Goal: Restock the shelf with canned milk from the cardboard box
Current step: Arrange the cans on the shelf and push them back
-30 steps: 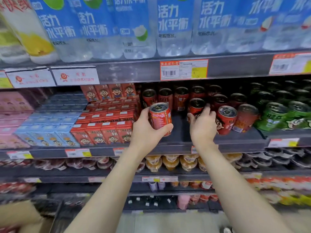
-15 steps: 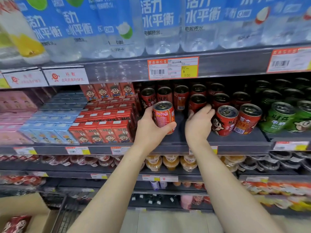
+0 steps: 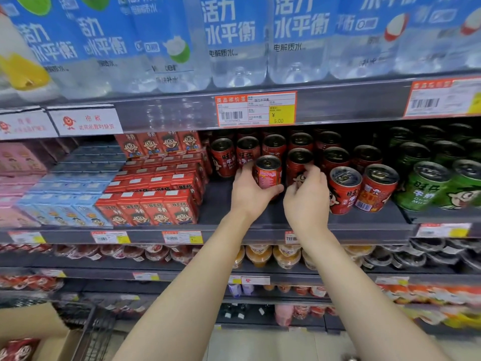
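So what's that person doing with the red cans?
A person is restocking a store shelf with canned milk. Their left hand grips a red can, holding it at the open spot in front of the rows of red cans. Their right hand reaches to the neighbouring can, fingers curled against it; whether it grips it is unclear. The cardboard box sits low at the left, with red packs inside.

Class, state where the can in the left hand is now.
Head view, centre: the left hand holds the can at the canned-milk shelf, red cartons to its left, the right hand on a neighbouring can to its right.
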Available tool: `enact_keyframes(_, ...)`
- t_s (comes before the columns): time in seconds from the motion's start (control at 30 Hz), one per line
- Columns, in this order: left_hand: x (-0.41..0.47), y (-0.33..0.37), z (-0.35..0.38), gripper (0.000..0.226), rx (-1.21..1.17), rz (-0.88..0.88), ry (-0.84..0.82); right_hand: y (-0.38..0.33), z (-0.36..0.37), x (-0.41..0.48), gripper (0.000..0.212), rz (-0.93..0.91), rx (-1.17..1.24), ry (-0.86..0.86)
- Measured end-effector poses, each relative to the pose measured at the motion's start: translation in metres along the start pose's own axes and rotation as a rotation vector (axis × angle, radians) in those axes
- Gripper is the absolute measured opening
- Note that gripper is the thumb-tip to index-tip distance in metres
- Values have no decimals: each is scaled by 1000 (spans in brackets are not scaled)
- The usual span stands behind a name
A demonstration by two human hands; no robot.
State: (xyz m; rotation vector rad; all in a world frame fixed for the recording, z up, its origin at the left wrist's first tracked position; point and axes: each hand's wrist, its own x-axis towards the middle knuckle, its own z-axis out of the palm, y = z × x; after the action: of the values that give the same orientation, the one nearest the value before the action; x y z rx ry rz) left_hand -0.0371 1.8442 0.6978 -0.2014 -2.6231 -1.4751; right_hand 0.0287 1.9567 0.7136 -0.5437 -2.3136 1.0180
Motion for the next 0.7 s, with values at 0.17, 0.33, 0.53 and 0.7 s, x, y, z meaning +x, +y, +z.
enact_keyframes(0.17,14,6,13,87,63,-20,8,12,0,1,40,-25,99,-62)
enact_keyframes(0.33,21,6,13,88,94,-38,-12,18,-2,3,35,-24,132,-80)
enact_keyframes(0.53,16,11,6,97,124,-1,-81,13,-5,-1,36,9,196,-125)
enact_keyframes(0.7,-2,6,-9,94,266,49,-71,6,-7,-7,41,-8,208,-175)
